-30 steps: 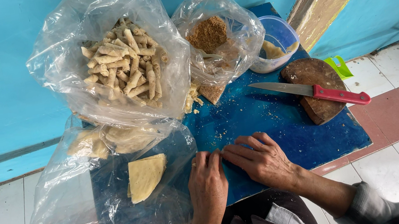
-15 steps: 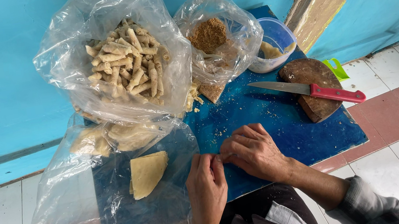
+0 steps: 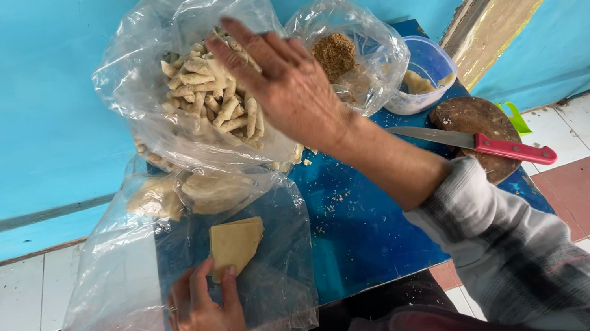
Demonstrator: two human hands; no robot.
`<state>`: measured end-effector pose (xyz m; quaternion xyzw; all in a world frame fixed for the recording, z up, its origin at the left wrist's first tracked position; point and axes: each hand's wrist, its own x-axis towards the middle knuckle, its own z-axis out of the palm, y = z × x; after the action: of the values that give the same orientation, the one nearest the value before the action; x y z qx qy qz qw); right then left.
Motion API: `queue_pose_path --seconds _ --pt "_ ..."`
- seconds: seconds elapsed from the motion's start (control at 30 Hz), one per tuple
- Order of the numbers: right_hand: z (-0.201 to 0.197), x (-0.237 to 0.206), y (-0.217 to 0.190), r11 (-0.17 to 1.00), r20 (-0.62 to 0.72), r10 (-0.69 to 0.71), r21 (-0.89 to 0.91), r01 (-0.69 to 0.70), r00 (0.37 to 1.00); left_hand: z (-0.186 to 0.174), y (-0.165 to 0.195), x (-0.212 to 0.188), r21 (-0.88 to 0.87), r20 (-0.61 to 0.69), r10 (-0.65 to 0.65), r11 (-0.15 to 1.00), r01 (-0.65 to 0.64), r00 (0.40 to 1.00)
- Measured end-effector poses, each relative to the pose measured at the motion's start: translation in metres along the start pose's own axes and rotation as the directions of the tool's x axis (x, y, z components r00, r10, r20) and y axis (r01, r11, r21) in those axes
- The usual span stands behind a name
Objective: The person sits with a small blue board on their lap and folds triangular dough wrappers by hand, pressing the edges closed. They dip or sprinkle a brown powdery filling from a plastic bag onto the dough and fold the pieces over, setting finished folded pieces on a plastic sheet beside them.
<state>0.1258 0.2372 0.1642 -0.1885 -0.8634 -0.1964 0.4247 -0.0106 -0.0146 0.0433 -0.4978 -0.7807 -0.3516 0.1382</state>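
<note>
My right hand [image 3: 281, 84] reaches forward over a clear plastic bag [image 3: 137, 80] full of small rolled dough sticks [image 3: 207, 96]; its fingers are apart and I see nothing held in them. My left hand [image 3: 206, 328] rests near the front edge on a flat clear plastic sheet [image 3: 110, 300], its fingers touching a pale triangular dough wrapper [image 3: 235, 243]. More pale wrappers [image 3: 180, 193] lie under plastic behind it. All of this sits on a blue table top [image 3: 369, 225].
A second clear bag [image 3: 370, 41] holds brown crumbly filling [image 3: 335, 53]. A small plastic tub [image 3: 431, 71] stands at the back right. A red-handled knife [image 3: 483, 143] lies across a round brown board [image 3: 475, 119]. Blue wall behind, tiled floor around.
My right hand has left the table's front edge and moved up over the bag of rolled sticks. My left hand has shifted left onto the triangular wrapper.
</note>
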Motion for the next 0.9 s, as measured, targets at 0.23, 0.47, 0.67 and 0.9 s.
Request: queue_pose_path --seconds 0.23,0.47,0.67,0.9 --pt "-0.001 -0.083 -0.108 0.773 0.418 -0.188 0.621 -0.129 0.889 0.013 -0.011 -0.003 -0.396 0.108 -0.245 0.878 0.268 0.963" --pt "0.014 -0.1 -0.103 0.768 0.445 -0.186 0.622 -0.153 0.876 0.016 -0.019 -0.007 -0.535 0.204 -0.355 0.74 0.408 0.912" --pt "0.014 -0.091 -0.095 0.69 0.557 -0.199 0.664 -0.289 0.806 0.013 -0.026 -0.013 -0.636 0.351 -0.349 0.592 0.495 0.869" --pt "0.016 -0.083 -0.096 0.71 0.636 -0.141 0.599 -0.369 0.759 0.012 -0.021 -0.01 -0.584 0.306 -0.217 0.726 0.363 0.927"
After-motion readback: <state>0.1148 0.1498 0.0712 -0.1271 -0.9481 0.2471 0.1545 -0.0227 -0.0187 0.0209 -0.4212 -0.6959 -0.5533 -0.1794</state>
